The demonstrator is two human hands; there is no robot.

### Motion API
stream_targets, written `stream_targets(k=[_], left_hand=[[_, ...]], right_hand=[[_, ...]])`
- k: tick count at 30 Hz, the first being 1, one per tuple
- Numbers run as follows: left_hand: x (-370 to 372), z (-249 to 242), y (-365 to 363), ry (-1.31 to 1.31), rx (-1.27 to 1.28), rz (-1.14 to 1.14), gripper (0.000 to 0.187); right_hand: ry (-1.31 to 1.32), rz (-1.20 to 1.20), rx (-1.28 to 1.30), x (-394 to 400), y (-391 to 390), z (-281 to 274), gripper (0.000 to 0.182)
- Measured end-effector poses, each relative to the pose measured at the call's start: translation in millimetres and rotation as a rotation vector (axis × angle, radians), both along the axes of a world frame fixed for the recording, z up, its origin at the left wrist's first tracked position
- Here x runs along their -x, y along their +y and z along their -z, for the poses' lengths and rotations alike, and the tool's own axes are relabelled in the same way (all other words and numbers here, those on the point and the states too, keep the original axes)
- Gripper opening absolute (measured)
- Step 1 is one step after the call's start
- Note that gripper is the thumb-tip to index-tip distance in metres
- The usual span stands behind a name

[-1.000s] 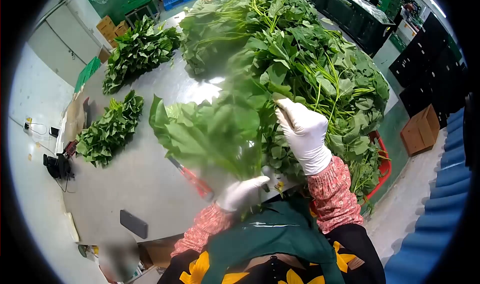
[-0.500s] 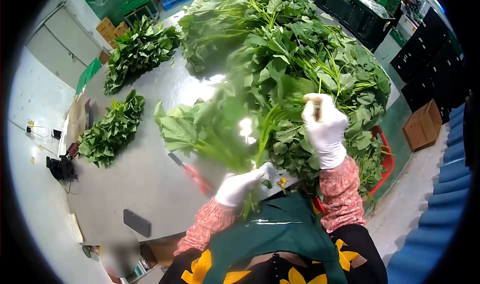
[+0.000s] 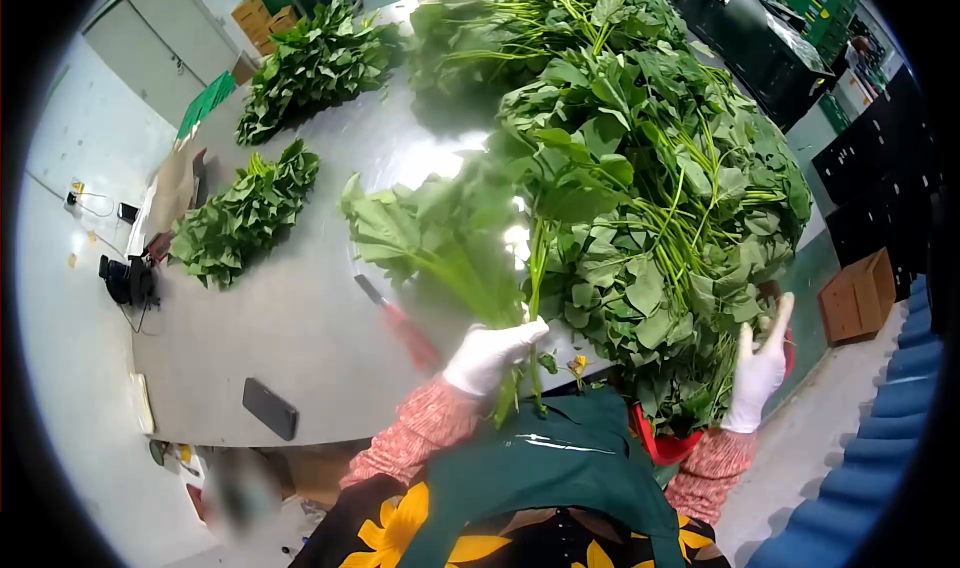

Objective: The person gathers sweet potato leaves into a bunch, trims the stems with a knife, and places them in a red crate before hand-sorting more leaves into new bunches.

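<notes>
A grey metal worktop point(image 3: 300, 318) fills the middle of a storage room, with black crates point(image 3: 760, 38) stacked at the far right and a brown cardboard box point(image 3: 858, 296) on the floor to the right. No writing or label can be read on any of them.

One big heap of leafy greens point(image 3: 650, 168) covers the right half of the worktop. Two smaller bundles point(image 3: 245, 218) point(image 3: 315, 68) lie on the far left, one behind the other. One pair of red-handled scissors point(image 3: 400, 323) rests on the bare metal just left of the left hand, and one dark phone point(image 3: 270, 408) lies near the close edge.

The left hand point(image 3: 490, 353), in a white glove, has its fingers clamped on the stems of a bunch of greens point(image 3: 450, 233), held up over the near edge of the worktop with leaves fanning up and left. The right hand point(image 3: 760, 363), also gloved, is raised beside the heap's near right edge, fingers spread apart, holding nothing.
</notes>
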State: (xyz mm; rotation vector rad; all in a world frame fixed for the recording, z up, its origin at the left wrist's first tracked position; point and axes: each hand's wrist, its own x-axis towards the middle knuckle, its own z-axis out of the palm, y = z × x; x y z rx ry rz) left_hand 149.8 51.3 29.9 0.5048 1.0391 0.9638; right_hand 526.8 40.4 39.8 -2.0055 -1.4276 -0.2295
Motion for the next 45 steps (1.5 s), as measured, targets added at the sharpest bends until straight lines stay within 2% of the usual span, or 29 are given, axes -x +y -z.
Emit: stream_targets(k=[1, 2, 3, 4, 5, 6, 7, 8, 9, 10, 12, 18, 20, 21, 24, 26, 27, 29, 33, 35, 36, 38, 41, 42, 45], left_hand=[[-2, -8, -1, 0.024, -0.019, -0.004, 0.025], [-4, -7, -1, 0.032, -0.014, -0.002, 0.025], [-5, -5, 0, 0.040, -0.011, 0.001, 0.025], [-7, -5, 0, 0.047, -0.008, 0.004, 0.025], [-9, -8, 1, 0.015, -0.002, -0.004, 0.023], [-11, -6, 0, 0.005, -0.017, -0.028, 0.023], [-13, -4, -2, -0.005, -0.033, -0.054, 0.022], [-14, -3, -2, -0.014, -0.049, -0.082, 0.021], [-14, -4, -3, -0.014, -0.026, -0.095, 0.021], [-14, -6, -3, -0.015, -0.002, -0.109, 0.021], [-10, -11, -4, -0.017, 0.038, -0.123, 0.022], [-7, -5, -1, -0.107, 0.017, -0.128, 0.017], [-5, 0, -3, 0.008, -0.089, -0.054, 0.022], [-3, 14, -5, 0.110, -0.247, 0.011, 0.023], [-3, 26, -5, 0.180, -0.352, 0.042, 0.031], [-4, 2, -3, -0.043, -0.125, 0.007, 0.033], [-5, 8, -3, -0.005, -0.116, 0.019, 0.036], [-4, 30, -5, -0.057, -0.195, 0.057, 0.034], [2, 47, -6, 0.178, -0.330, 0.169, 0.030], [1, 28, -3, 0.161, -0.336, 0.142, 0.028], [1, 19, -2, 0.153, -0.339, 0.129, 0.027], [4, 10, 0, 0.023, -0.147, 0.157, 0.028], [3, 54, -7, -0.323, -0.033, 0.116, 0.038], [1, 72, -5, -0.600, 0.020, 0.160, 0.041], [24, 15, -7, -0.584, -0.264, 0.158, 0.039]], right_hand=[[0.157, -0.105, 0.011, 12, -4, 1, 0.076], [0.304, -0.102, 0.165, 31, -10, -5, 0.063], [0.448, -0.244, 0.126, 50, -10, 0, 0.044], [0.313, -0.462, 0.082, 72, -8, -4, 0.027], [0.573, -0.505, 0.249, 100, -12, -12, 0.019], [0.800, -0.625, 0.409, 122, -16, -16, 0.018], [0.679, -0.864, 0.427, 137, -15, -16, 0.021], [0.759, -0.949, 0.480, 150, -18, 0, 0.024], [0.604, -1.034, 0.417, 164, -16, 7, 0.029], [0.608, -1.007, 0.537, 174, -19, 6, 0.032], [0.569, -1.017, 0.617, 188, -15, 12, 0.032], [0.696, -0.952, 0.585, 195, -16, 31, 0.018], [0.724, -0.941, 0.557, 194, -18, 46, 0.017], [0.662, -0.922, 0.555, 194, -18, 49, 0.017], [0.596, -0.893, 0.502, 195, -16, 51, 0.016], [0.628, -0.877, 0.460, 195, -15, 54, 0.018], [0.592, -0.893, 0.411, 194, -13, 60, 0.019], [0.559, -0.899, 0.408, 194, -10, 60, 0.020], [0.536, -0.894, 0.507, 195, -8, 53, 0.021], [0.473, -0.875, 0.530, 197, -10, 51, 0.021], [0.432, -0.890, 0.462, 198, -10, 51, 0.020], [0.349, -0.914, 0.325, 200, -9, 51, 0.019], [0.466, -0.842, 0.319, 202, -11, 45, 0.018], [0.517, -0.830, 0.304, 202, -11, 45, 0.017], [0.531, -0.881, 0.230, 200, -9, 45, 0.016]])
